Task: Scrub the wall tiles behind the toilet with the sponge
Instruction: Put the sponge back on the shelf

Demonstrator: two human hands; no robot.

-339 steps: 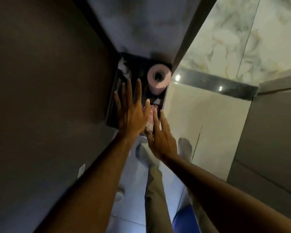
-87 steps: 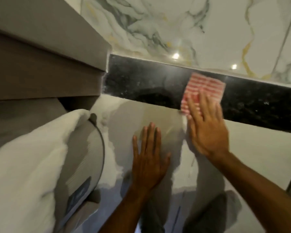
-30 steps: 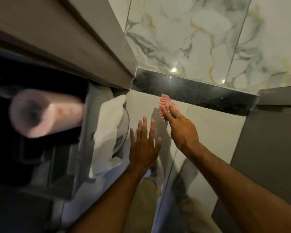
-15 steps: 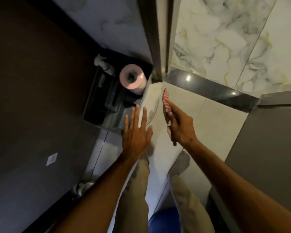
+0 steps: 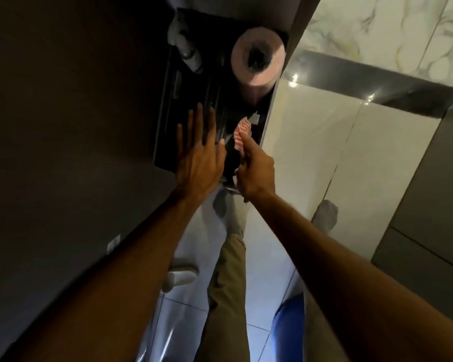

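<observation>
My right hand [image 5: 255, 173] grips a red-and-white striped sponge cloth [image 5: 241, 133], which sticks out above my fingers at the open side of a dark recessed wall niche [image 5: 191, 100]. My left hand [image 5: 199, 158] is spread flat with fingers apart, holding nothing, over the niche's lower left part. Glossy cream wall tiles [image 5: 324, 152] lie just right of the cloth, with a black band [image 5: 377, 92] and marbled tiles [image 5: 377, 35] above them. The toilet is not in view.
A pink toilet paper roll [image 5: 256, 58] sits in the niche's top right, and a whitish fitting [image 5: 183, 40] at its top left. A dark wall [image 5: 63, 126] fills the left. A grey panel [image 5: 429, 205] stands at right. Below are my trouser leg [image 5: 228, 283] and a blue object [image 5: 289, 333].
Over the last second my view swung left from the cream tiles to the dark niche. My right hand moved the cloth off the tiles to the niche; my left hand stayed spread beside it.
</observation>
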